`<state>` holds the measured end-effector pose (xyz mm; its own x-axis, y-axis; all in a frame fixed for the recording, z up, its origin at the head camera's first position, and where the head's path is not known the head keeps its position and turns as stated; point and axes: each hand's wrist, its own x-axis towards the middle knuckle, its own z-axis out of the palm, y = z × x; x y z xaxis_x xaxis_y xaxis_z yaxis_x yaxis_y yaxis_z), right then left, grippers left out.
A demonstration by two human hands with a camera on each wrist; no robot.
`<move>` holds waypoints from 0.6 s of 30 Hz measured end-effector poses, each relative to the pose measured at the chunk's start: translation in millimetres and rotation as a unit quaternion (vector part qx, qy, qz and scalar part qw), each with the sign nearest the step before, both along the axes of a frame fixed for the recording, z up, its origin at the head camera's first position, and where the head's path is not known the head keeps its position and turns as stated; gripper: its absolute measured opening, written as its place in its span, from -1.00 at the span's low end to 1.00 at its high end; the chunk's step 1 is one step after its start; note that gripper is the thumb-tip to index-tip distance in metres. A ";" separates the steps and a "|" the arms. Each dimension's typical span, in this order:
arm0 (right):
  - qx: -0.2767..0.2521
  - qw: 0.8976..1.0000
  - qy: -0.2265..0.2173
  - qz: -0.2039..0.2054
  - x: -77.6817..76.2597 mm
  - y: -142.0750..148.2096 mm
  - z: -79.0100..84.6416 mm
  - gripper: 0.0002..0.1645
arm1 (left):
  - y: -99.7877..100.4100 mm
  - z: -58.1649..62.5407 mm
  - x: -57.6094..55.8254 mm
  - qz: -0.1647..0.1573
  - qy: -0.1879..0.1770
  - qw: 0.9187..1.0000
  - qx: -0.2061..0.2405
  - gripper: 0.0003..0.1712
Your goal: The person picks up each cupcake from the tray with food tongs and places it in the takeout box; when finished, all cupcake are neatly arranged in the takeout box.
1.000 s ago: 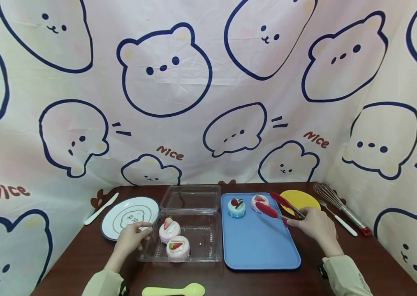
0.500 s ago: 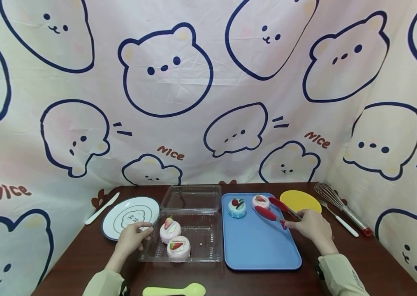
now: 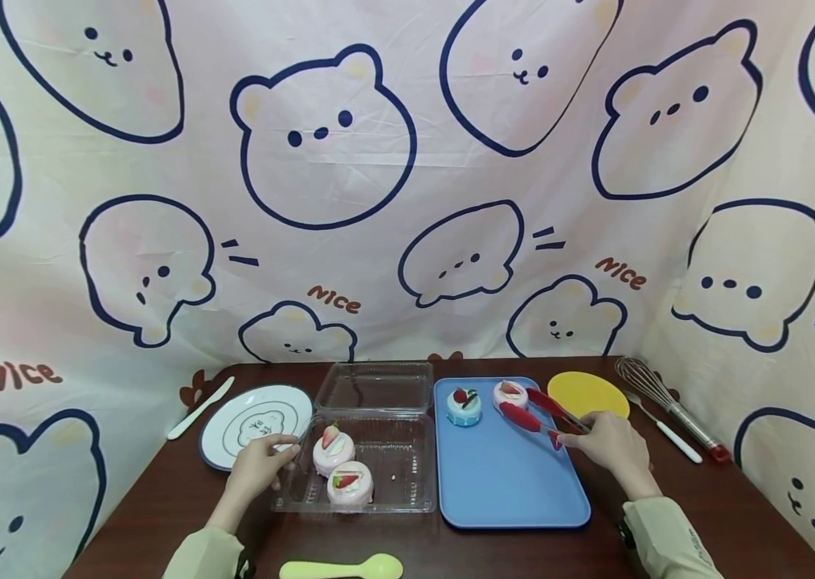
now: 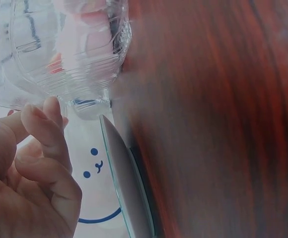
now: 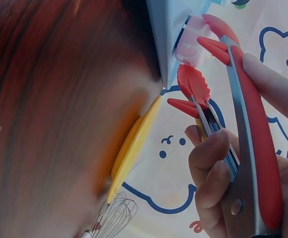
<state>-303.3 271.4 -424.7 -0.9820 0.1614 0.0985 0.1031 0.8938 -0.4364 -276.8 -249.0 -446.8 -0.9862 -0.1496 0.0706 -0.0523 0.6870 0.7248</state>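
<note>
My right hand (image 3: 613, 446) grips red-and-metal tongs (image 5: 251, 129). Their red tips stand on either side of a pink mini cake (image 3: 510, 394) at the back of the blue tray (image 3: 509, 490), right at its near side. A blue mini cake (image 3: 463, 408) with berries on top is left of it on the tray. At the left wall of a clear plastic food box (image 3: 400, 450), my left hand (image 3: 259, 466) pinches the rim between thumb and fingers. The box's lid lies open behind it. Inside are two pale pink cakes (image 3: 350, 485) with strawberry tops, touching each other.
Left of the box lie a white plate (image 3: 215, 438) and a white knife (image 3: 201, 408). A yellow plate (image 3: 588, 390), a whisk (image 3: 668, 406) and a white-handled utensil (image 3: 668, 430) lie right of the tray. Near the front edge is a light green spoon (image 3: 342, 569).
My right hand has shifted slightly left, and the tong tips have come in closer to the pink cake on the tray. The left hand has stayed at the box.
</note>
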 end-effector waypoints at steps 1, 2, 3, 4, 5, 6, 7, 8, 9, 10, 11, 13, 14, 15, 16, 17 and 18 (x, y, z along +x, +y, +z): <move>0.000 1.000 -0.001 -0.001 0.0 0.2 -0.2 -0.17 | 0.1 0.2 0.0 0.000 0.000 1.000 -0.001 -0.62; 0.001 1.000 -0.002 -0.002 0.0 0.3 -0.4 -0.17 | 0.3 0.4 0.0 0.000 0.000 1.000 -0.002 -0.62; 0.002 1.000 -0.003 -0.003 -0.3 0.6 -0.8 -0.17 | 0.4 0.7 -0.1 0.000 -0.001 1.000 -0.002 -0.62; 0.002 1.000 -0.002 -0.003 -0.4 0.8 -1.2 -0.17 | 0.5 0.7 -0.1 0.001 -0.001 1.000 -0.004 -0.62; 0.002 1.000 -0.001 -0.003 -0.6 1.0 -1.8 -0.17 | 0.6 1.0 0.0 0.001 -0.001 1.000 -0.004 -0.62; 0.003 1.000 0.000 -0.003 -0.7 1.2 -2.3 -0.17 | 0.6 1.2 0.1 0.001 -0.002 1.000 -0.004 -0.62; 0.003 1.000 0.001 -0.002 -0.8 1.4 -2.7 -0.16 | 0.7 1.4 0.3 0.001 -0.002 1.000 -0.005 -0.62; 0.003 1.000 0.002 -0.002 -0.8 1.6 -3.1 -0.16 | 0.8 1.5 0.4 0.001 -0.003 1.000 -0.005 -0.62; 0.003 1.000 0.003 -0.002 -0.7 1.6 -3.5 -0.16 | 0.8 1.5 0.6 0.002 -0.004 1.000 -0.005 -0.62; 0.003 1.000 0.003 -0.002 -0.5 1.6 -3.7 -0.16 | 0.8 1.5 0.8 0.002 -0.004 1.000 -0.006 -0.62; 0.002 1.000 0.003 -0.002 -0.2 1.5 -3.8 -0.16 | 0.9 1.4 0.9 0.002 -0.005 1.000 -0.006 -0.62; 0.001 1.000 0.000 -0.004 0.7 1.2 -3.7 -0.15 | 0.8 1.2 1.2 0.002 -0.006 1.000 -0.006 -0.62; 0.000 1.000 -0.002 -0.005 1.3 1.0 -3.5 -0.15 | 0.8 1.1 1.4 0.003 -0.006 1.000 -0.006 -0.62; -0.001 1.000 -0.003 -0.005 2.0 0.8 -3.3 -0.13 | 0.8 1.1 1.5 0.003 -0.006 1.000 -0.005 -0.62; -0.003 1.000 -0.004 -0.006 2.8 0.6 -2.9 -0.12 | 0.7 1.2 1.5 0.003 -0.006 1.000 -0.004 -0.62; -0.005 1.000 -0.004 -0.006 3.6 0.3 -2.4 -0.11 | 0.7 1.3 1.6 0.003 -0.005 1.000 -0.003 -0.62; -0.006 1.000 -0.003 -0.006 4.4 0.1 -1.9 -0.10 | 0.8 1.4 1.6 0.002 -0.005 1.000 -0.003 -0.62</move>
<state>-298.9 271.4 -426.6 -0.9805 0.1740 0.0911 0.1160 0.8872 -0.4467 -275.2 -248.2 -445.4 -0.9863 -0.1532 0.0617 -0.0622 0.6904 0.7207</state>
